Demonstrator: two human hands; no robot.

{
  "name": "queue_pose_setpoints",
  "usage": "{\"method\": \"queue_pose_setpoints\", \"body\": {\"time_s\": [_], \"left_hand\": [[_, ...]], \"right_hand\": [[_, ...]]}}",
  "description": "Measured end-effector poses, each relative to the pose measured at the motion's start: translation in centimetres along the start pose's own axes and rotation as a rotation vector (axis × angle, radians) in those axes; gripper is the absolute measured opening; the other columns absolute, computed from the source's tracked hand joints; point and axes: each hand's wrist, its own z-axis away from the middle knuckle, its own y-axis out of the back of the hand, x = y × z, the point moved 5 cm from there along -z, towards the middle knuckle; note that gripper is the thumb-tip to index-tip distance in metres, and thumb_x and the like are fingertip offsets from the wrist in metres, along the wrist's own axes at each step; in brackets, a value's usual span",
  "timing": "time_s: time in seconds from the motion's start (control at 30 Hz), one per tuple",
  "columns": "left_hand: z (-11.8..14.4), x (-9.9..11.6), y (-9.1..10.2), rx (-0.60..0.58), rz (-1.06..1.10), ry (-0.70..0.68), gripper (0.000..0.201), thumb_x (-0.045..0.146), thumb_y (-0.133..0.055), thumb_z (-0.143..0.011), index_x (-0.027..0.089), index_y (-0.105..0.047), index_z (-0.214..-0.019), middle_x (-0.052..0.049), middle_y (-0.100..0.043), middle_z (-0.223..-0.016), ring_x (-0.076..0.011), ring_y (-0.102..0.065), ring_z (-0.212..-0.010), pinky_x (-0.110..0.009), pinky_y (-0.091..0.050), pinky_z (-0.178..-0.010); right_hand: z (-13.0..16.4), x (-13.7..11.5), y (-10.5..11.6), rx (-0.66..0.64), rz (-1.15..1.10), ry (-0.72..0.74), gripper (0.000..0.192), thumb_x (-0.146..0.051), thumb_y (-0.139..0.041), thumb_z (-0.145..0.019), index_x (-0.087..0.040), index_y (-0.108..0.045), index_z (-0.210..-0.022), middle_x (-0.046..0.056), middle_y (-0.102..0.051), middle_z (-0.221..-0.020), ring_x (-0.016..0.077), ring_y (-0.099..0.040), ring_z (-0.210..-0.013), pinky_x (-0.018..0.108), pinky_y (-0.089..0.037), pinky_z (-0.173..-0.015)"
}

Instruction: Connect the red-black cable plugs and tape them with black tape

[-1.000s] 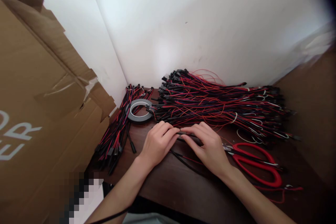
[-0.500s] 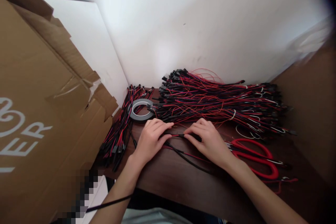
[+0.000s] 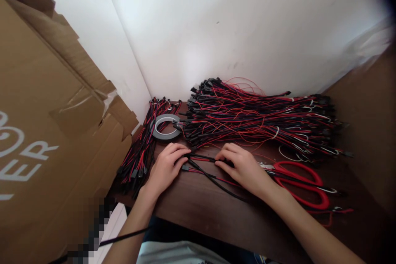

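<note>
Your left hand [image 3: 165,168] lies palm-down on the dark wooden table [image 3: 216,214], just in front of the tape roll [image 3: 165,127], its fingertips pressing on the left end of a short black cable [image 3: 202,158]. Your right hand [image 3: 244,168] rests further right of the tape roll, its fingers bent over the same cable's other end. The cable runs straight between your 2 hands, pinned at each end. Whether either hand fully encloses it, you cannot tell from this view.

A second black lead with a red wire [image 3: 216,180] trails under the cable toward you, its small plug just beside your left fingertips.

Behind your hands, right of the tape roll, sits the big pile of red-and-black wires [image 3: 256,121]. A smaller wire bundle [image 3: 140,150] lies left of the tape roll, against the cardboard box [image 3: 52,132]. Red scissors [image 3: 301,183] lie just right of your right hand.
</note>
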Motion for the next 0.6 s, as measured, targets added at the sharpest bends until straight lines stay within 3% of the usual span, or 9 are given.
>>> {"method": "queue_pose_setpoints", "body": {"time_s": [0.37, 0.6], "left_hand": [[0.22, -0.32, 0.12, 0.038, 0.036, -0.003, 0.013, 0.014, -0.059, -0.091, 0.018, -0.066, -0.1, -0.007, -0.069, -0.104, -0.0195, -0.061, -0.098, -0.034, -0.051, -0.088], [0.43, -0.46, 0.02, 0.043, 0.016, -0.023, 0.016, 0.014, -0.06, -0.09, 0.016, -0.067, -0.105, -0.008, -0.067, -0.107, -0.0191, -0.059, -0.1, -0.034, -0.05, -0.089]], "right_hand": [[-0.07, -0.32, 0.09, -0.057, -0.004, -0.027, 0.011, -0.014, -0.057, -0.091, -0.018, -0.061, -0.082, 0.005, -0.061, -0.086, 0.0201, -0.057, -0.083, 0.031, -0.046, -0.073], [-0.12, -0.06, -0.19, -0.064, 0.026, -0.05, 0.014, -0.018, -0.049, -0.096, -0.019, -0.057, -0.085, 0.005, -0.061, -0.089, 0.021, -0.057, -0.084, 0.034, -0.046, -0.076]]}}
